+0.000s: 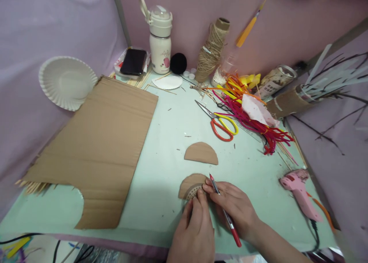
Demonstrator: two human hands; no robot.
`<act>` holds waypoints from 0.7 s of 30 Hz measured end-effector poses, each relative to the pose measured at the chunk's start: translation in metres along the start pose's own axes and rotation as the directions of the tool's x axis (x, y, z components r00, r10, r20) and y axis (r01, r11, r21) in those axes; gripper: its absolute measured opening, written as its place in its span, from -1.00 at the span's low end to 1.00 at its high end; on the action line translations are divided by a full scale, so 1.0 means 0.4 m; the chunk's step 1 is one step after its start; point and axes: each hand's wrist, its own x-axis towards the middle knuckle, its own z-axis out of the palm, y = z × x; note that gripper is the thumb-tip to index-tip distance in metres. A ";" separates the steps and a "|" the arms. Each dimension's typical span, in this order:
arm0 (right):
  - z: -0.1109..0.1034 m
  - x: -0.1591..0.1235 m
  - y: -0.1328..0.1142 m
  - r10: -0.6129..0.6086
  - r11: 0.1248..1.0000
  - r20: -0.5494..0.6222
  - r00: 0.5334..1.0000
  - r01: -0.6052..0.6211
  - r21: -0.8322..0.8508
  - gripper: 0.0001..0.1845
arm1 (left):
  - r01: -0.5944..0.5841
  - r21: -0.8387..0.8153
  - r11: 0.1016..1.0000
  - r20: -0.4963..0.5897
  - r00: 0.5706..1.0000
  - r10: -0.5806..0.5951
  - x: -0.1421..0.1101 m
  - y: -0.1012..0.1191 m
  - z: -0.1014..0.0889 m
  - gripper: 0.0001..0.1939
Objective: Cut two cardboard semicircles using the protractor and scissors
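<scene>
My left hand point(193, 228) presses its fingertips down on a small round object point(192, 192) that lies on a cardboard half-disc point(188, 183) near the table's front edge. My right hand point(234, 205) grips a red pen point(227, 215), its tip at the edge of the round object. A second cardboard half-disc point(201, 153) lies just beyond, untouched.
A large cardboard sheet point(100, 148) with a round cut-out covers the left side. Scissors point(220, 123), coloured pipe cleaners point(253, 117), a twine spool point(211, 50), a bottle point(160, 36), a paper plate point(66, 82) and a pink glue gun point(300, 192) stand around.
</scene>
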 end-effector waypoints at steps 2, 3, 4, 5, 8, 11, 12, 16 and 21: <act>-0.001 0.000 -0.001 -0.004 1.000 -0.004 1.000 0.004 -0.002 -0.59 | -0.005 -0.002 1.000 0.001 1.000 0.005 0.001 -0.001 -0.001 -0.60; -0.001 -0.001 -0.001 -0.006 1.000 -0.006 1.000 0.006 -0.006 -0.58 | -0.008 -0.002 1.000 0.002 1.000 0.008 0.001 -0.002 -0.002 -0.60; 0.000 -0.001 -0.001 -0.007 1.000 -0.009 1.000 0.007 -0.008 -0.57 | -0.008 0.001 1.000 0.007 1.000 0.008 0.002 -0.003 -0.003 -0.60; 0.000 -0.002 -0.001 -0.006 1.000 -0.009 1.000 0.006 -0.009 -0.57 | -0.009 0.004 1.000 0.014 1.000 0.009 0.003 -0.004 -0.004 -0.59; 0.001 -0.003 -0.002 0.001 1.000 -0.014 1.000 -0.002 -0.007 -0.56 | -0.007 0.004 1.000 0.030 1.000 0.007 0.005 -0.005 -0.005 -0.59; 0.002 -0.005 -0.002 0.003 1.000 -0.022 1.000 -0.003 -0.016 -0.57 | -0.007 -0.002 1.000 0.035 0.999 0.007 0.006 -0.004 -0.006 -0.59; 0.003 -0.006 -0.001 -0.002 1.000 -0.024 1.000 0.001 -0.017 -0.57 | -0.009 -0.001 1.000 0.037 0.999 0.009 0.005 -0.003 -0.007 -0.58; 0.006 -0.012 0.003 -0.006 1.000 -0.032 0.999 0.006 -0.008 -0.56 | -0.022 0.009 1.000 0.052 0.998 0.021 0.004 -0.004 -0.014 -0.57; 0.009 -0.017 0.003 0.006 1.000 -0.023 1.000 -0.007 -0.011 -0.53 | -0.015 0.009 1.000 0.043 0.999 0.015 0.012 -0.004 -0.023 -0.58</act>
